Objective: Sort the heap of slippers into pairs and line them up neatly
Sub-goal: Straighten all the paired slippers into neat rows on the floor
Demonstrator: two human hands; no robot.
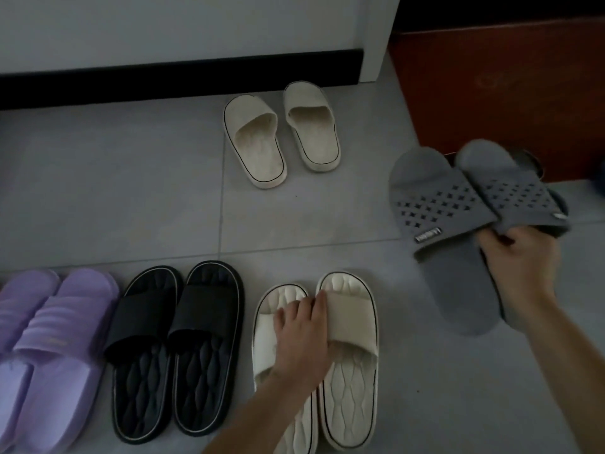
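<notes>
A row of paired slippers lies on the grey floor near me: purple pair at the left, black pair beside it, then a cream pair. My left hand rests across the straps of the cream pair, fingers spread and fairly straight. My right hand grips two grey perforated slippers together by their straps, held above the floor at the right. A beige fabric pair stands apart farther back, near the wall.
A white wall with a black skirting board runs along the back. A dark red wooden cabinet stands at the back right. Grey tiled floor stretches between the rows.
</notes>
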